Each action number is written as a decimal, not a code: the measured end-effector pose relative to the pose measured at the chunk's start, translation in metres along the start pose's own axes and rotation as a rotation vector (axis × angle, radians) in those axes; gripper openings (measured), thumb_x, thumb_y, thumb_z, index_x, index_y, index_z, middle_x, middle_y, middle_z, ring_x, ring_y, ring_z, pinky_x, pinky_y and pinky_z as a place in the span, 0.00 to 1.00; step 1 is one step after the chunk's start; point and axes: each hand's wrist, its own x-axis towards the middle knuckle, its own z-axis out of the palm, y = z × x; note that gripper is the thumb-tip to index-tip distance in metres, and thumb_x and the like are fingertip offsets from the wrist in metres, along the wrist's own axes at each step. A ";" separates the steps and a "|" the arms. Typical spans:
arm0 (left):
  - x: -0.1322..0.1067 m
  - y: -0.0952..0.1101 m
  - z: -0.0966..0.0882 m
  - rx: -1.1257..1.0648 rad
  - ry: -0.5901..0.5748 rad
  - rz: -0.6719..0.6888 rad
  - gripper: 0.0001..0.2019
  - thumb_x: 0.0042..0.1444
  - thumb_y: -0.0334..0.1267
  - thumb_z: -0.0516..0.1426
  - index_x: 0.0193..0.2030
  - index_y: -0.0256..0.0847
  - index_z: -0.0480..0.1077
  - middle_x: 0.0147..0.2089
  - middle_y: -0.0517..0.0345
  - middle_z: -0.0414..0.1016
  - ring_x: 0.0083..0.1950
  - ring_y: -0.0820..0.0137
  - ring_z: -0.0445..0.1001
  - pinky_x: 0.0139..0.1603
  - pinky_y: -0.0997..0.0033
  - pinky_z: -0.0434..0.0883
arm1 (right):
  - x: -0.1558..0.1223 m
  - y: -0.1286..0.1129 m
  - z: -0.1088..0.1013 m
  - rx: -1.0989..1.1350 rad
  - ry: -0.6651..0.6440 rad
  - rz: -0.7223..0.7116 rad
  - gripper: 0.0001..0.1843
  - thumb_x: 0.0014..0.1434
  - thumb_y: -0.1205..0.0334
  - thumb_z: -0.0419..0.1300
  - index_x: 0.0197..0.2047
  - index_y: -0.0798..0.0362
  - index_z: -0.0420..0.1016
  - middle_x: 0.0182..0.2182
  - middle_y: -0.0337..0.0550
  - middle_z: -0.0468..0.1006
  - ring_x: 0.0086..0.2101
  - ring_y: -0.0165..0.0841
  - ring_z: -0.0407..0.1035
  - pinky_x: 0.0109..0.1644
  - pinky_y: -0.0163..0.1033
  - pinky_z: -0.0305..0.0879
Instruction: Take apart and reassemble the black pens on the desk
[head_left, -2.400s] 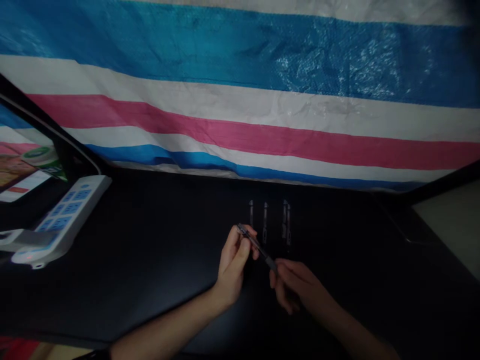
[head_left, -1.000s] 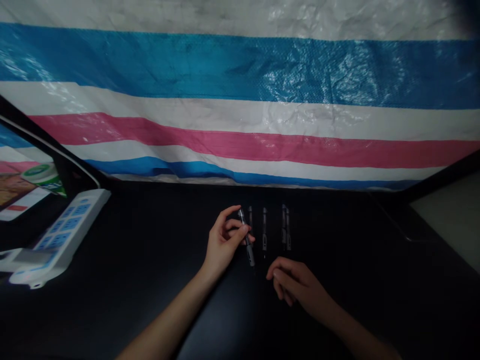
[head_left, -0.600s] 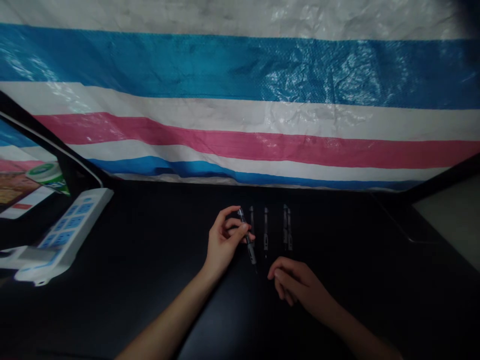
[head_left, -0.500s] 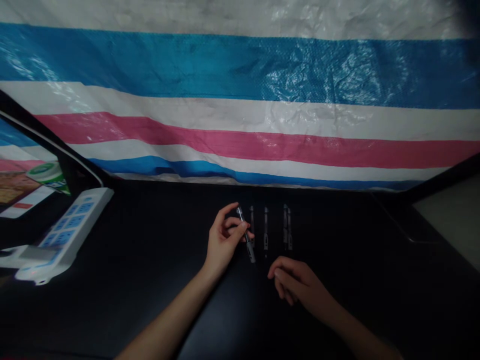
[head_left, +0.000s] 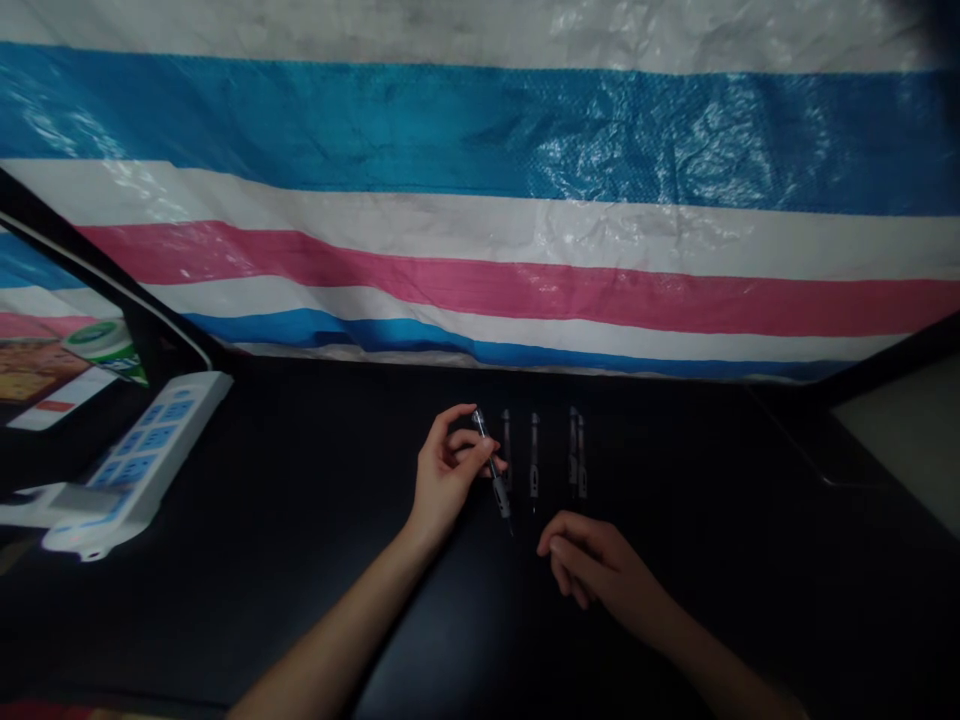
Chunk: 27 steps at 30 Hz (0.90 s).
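A slim pen (head_left: 500, 492) with a clear upper barrel and a dark grey grip slants in my left hand (head_left: 448, 470). My thumb and fingers pinch its barrel, and the index finger touches its top end. A thin tip points down toward the black tabletop (head_left: 315, 520). Just right of it lies a similar pen (head_left: 506, 430), partly hidden by my fingers. Another pen (head_left: 534, 460) lies beyond that, then two pens (head_left: 574, 450) side by side. My right hand (head_left: 589, 560) is below these, its fingers curled and thumb against the index finger, with nothing visible in it.
At the left lies a white power strip (head_left: 150, 460) with blue socket faces and a white plug (head_left: 52, 503) in it. Behind it are a green-and-white tub (head_left: 105, 345) and a white card (head_left: 64, 398). A striped plastic sheet (head_left: 480, 130) hangs along the back.
The tip now shows below the grip of the pen in my left hand, and the pen's lower end has shifted up slightly. My right hand stays almost still.
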 end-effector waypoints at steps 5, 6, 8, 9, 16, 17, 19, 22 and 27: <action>0.003 0.002 -0.002 0.068 0.034 0.018 0.25 0.51 0.39 0.64 0.54 0.41 0.62 0.29 0.64 0.74 0.28 0.69 0.79 0.29 0.74 0.74 | 0.001 0.000 0.001 -0.002 -0.002 -0.010 0.14 0.64 0.55 0.52 0.36 0.56 0.70 0.19 0.33 0.68 0.17 0.23 0.58 0.22 0.29 0.53; 0.004 0.002 -0.004 0.110 0.047 0.038 0.25 0.51 0.39 0.64 0.55 0.41 0.63 0.30 0.64 0.74 0.28 0.70 0.79 0.30 0.74 0.74 | 0.001 0.000 0.001 -0.002 -0.002 -0.008 0.13 0.64 0.55 0.52 0.36 0.56 0.70 0.19 0.33 0.68 0.17 0.23 0.58 0.22 0.29 0.53; 0.007 0.002 -0.006 0.235 0.080 0.088 0.24 0.52 0.39 0.63 0.55 0.41 0.64 0.31 0.63 0.74 0.28 0.71 0.78 0.32 0.73 0.74 | 0.001 -0.001 0.001 -0.009 0.003 -0.009 0.13 0.64 0.55 0.52 0.36 0.56 0.70 0.19 0.33 0.68 0.17 0.23 0.58 0.22 0.29 0.54; 0.008 0.001 -0.008 0.307 0.099 0.111 0.24 0.52 0.40 0.63 0.56 0.41 0.65 0.32 0.62 0.74 0.28 0.72 0.77 0.33 0.73 0.75 | 0.001 -0.001 0.001 -0.016 0.008 -0.012 0.13 0.64 0.55 0.52 0.36 0.56 0.70 0.19 0.33 0.68 0.17 0.23 0.58 0.22 0.29 0.54; 0.008 -0.005 -0.013 0.565 0.075 0.125 0.24 0.57 0.43 0.58 0.60 0.43 0.64 0.49 0.50 0.75 0.34 0.69 0.77 0.33 0.69 0.77 | -0.002 -0.003 0.002 -0.181 0.073 -0.082 0.10 0.64 0.59 0.51 0.37 0.54 0.70 0.22 0.35 0.69 0.20 0.25 0.63 0.24 0.31 0.60; 0.007 -0.006 -0.012 0.573 0.064 0.128 0.24 0.58 0.43 0.57 0.60 0.43 0.63 0.52 0.48 0.73 0.35 0.69 0.77 0.33 0.69 0.77 | -0.002 -0.003 0.002 -0.259 0.109 -0.138 0.08 0.64 0.61 0.51 0.39 0.54 0.69 0.25 0.37 0.72 0.23 0.27 0.66 0.27 0.32 0.63; 0.005 -0.007 -0.012 0.605 0.048 0.137 0.22 0.58 0.41 0.57 0.60 0.42 0.63 0.53 0.48 0.72 0.36 0.69 0.77 0.33 0.70 0.77 | -0.003 -0.001 0.003 -0.444 0.176 -0.295 0.07 0.64 0.65 0.51 0.43 0.52 0.69 0.36 0.43 0.75 0.34 0.31 0.71 0.39 0.37 0.70; 0.003 -0.008 -0.011 0.636 -0.011 0.116 0.19 0.59 0.38 0.55 0.57 0.41 0.64 0.50 0.49 0.73 0.31 0.71 0.76 0.30 0.71 0.75 | -0.002 0.003 0.003 -0.699 0.215 -0.507 0.15 0.63 0.70 0.50 0.52 0.52 0.67 0.51 0.50 0.71 0.50 0.37 0.68 0.55 0.45 0.67; -0.002 -0.008 -0.005 0.616 -0.093 0.110 0.18 0.56 0.32 0.54 0.54 0.41 0.66 0.44 0.53 0.76 0.31 0.70 0.76 0.31 0.70 0.75 | 0.001 0.008 0.003 -0.922 0.209 -0.583 0.22 0.64 0.71 0.48 0.60 0.53 0.63 0.57 0.52 0.68 0.58 0.40 0.62 0.60 0.51 0.66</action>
